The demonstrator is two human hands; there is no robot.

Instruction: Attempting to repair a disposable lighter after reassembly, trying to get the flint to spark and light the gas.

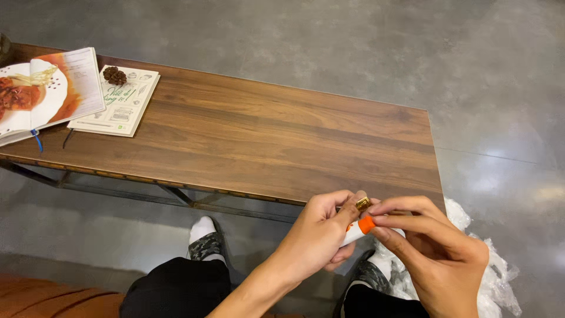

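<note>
- The grey polished floor (353, 41) lies all around the wooden table (265, 135), which runs across the middle of the view.
- An open book with a food picture (47, 88) lies on the far left end of the table, hanging partly over its edge.
- A pale booklet (118, 106) lies on the table just beside that book, with a small pine cone (115, 75) resting on its top corner.
- Crumpled clear plastic wrap (494, 282) lies on the floor below the right end of the table.
- The left hand (318, 235), in front of the near right edge of the table, is curled around a small white tube (353, 234).
- The right hand (435, 247), just beside it, pinches the orange band (366, 224) at the tube's end.
- A small gold piece (363, 204) sits between the thumbs, just before the table's edge.
</note>
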